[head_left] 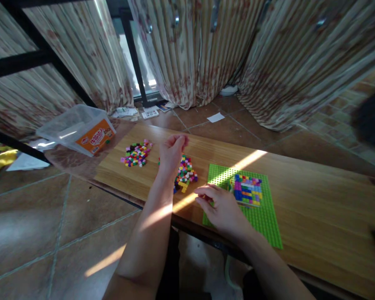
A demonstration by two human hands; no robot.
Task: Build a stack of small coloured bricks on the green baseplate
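My left hand (171,155) is raised over a pile of small coloured building bricks (187,170) and hides part of it. Its fingers are curled closed toward the thumb, and whatever they hold, if anything, is hidden. My right hand (220,206) hovers at the left edge of a green studded baseplate (262,223). Its thumb and forefinger are slightly apart, with nothing visible between them. On the baseplate, just right of that hand, sits a block-shaped build of multicoloured bricks (247,191).
A second pile of bricks (136,154) lies farther left on the wooden table (312,200). Behind it stands a clear plastic tub (68,125) with an orange label. Striped curtains (200,54) hang beyond the table. A white paper (216,117) lies on the tiled floor.
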